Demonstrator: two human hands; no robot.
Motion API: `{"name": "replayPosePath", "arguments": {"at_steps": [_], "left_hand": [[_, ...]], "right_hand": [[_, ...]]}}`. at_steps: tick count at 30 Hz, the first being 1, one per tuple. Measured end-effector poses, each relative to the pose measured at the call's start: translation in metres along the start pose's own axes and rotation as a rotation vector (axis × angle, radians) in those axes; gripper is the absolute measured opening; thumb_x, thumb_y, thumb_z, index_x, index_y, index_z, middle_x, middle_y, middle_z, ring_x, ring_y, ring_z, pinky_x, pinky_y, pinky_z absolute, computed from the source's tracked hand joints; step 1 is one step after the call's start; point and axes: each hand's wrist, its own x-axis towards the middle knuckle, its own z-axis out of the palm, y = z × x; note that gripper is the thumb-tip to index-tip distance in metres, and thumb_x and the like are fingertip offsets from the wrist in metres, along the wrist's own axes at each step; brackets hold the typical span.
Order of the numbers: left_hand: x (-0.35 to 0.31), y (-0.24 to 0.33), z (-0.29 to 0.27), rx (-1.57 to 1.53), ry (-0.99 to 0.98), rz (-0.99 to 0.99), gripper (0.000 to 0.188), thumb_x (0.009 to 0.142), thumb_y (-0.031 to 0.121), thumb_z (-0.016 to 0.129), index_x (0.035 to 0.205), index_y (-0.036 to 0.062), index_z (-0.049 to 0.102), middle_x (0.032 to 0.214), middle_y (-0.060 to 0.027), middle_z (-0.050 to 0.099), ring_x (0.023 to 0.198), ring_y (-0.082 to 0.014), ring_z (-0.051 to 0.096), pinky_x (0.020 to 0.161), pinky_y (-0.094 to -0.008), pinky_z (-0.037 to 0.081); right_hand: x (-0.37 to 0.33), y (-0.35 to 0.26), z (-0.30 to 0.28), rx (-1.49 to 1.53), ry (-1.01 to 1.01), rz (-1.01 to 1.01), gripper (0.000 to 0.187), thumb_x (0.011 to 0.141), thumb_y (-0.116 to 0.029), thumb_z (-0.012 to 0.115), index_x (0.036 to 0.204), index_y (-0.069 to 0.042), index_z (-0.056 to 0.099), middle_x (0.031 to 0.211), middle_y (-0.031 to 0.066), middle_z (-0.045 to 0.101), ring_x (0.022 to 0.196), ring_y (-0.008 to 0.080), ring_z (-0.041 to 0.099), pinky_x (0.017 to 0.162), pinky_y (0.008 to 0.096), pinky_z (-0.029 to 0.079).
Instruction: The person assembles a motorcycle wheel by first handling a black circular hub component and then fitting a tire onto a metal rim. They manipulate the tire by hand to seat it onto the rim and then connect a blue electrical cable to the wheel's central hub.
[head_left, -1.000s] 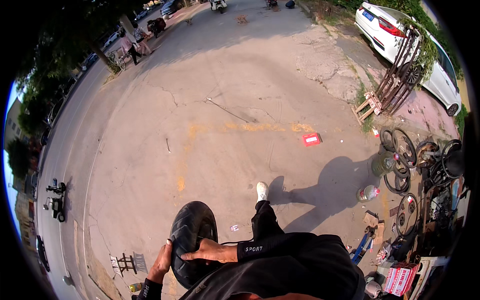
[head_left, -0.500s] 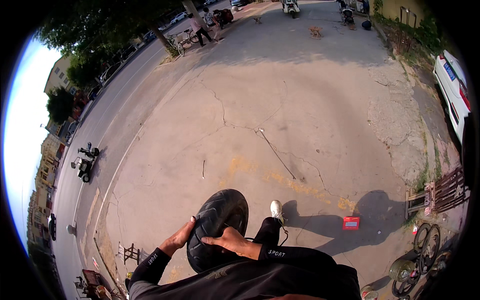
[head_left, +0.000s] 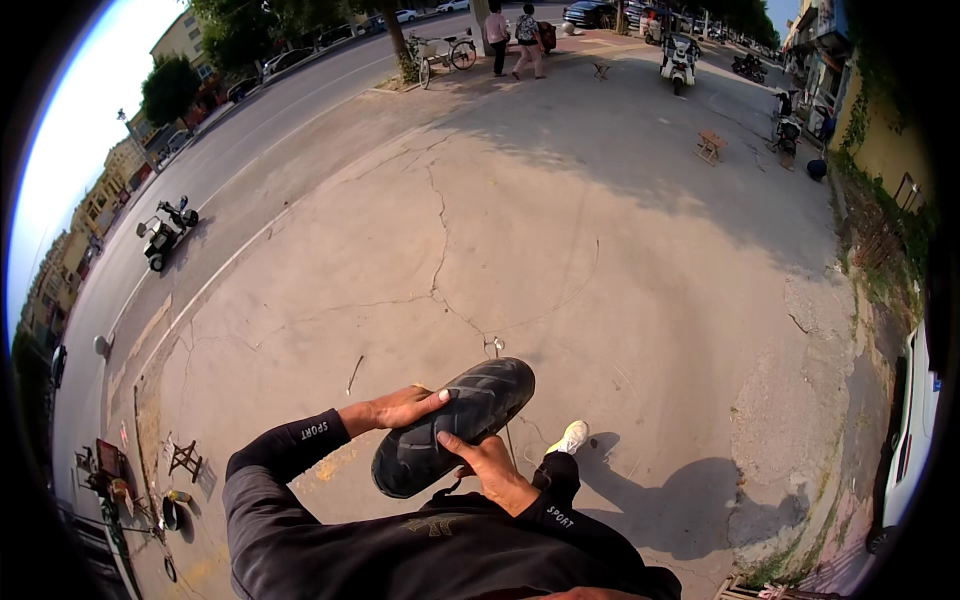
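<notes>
A black rubber tire (head_left: 500, 385) with grooved tread is held in front of my body, tilted up toward the right. My left hand (head_left: 400, 406) grips its upper left side, thumb lying on the tread. From below, my right hand (head_left: 492, 472) clasps the near side, its thumb pressed to the tread and its other fingers partly hidden. On the pavement beyond, a long thin metal rod (head_left: 495, 344) shows only at its far end, the tire covering much of the rest. A shorter thin rod (head_left: 355, 375) lies to the left.
A small folding stool (head_left: 185, 458) stands at the left near some gear. Another wooden stool (head_left: 710, 147) and a white scooter (head_left: 679, 65) are farther off. A three-wheeled vehicle (head_left: 166, 233) is on the road. A white car (head_left: 912, 430) sits at the right edge.
The tire has turned from nearly upright to a slant leaning right, with both hands still on it. My view has swung up and to the right, so the red box has left the picture.
</notes>
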Motion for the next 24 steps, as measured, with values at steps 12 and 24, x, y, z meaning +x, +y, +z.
{"name": "replayPosePath", "arguments": {"at_steps": [12,24], "left_hand": [[0.367,0.171,-0.134,-0.346,0.129,0.095,0.089,0.101,0.070,0.025,0.134,-0.0081,0.055,0.125,-0.0178,0.065,0.118,-0.0249,0.059,0.106,-0.0376,0.044],[0.760,0.381,-0.239,-0.095,-0.048,0.066,0.096,0.097,0.074,0.030,0.127,-0.0132,0.057,0.121,-0.0225,0.066,0.113,-0.0271,0.062,0.100,-0.0358,0.047]], "right_hand": [[0.214,-0.269,-0.276,-0.098,-0.122,-0.069,0.075,0.080,-0.053,0.081,0.129,0.000,0.060,0.112,0.0052,0.070,0.091,0.0128,0.064,0.058,0.0250,0.053],[0.371,-0.537,-0.577,-0.145,0.052,-0.062,0.075,0.075,-0.061,0.080,0.108,0.005,0.069,0.092,0.0070,0.071,0.072,0.0123,0.063,0.051,0.0263,0.048]]}}
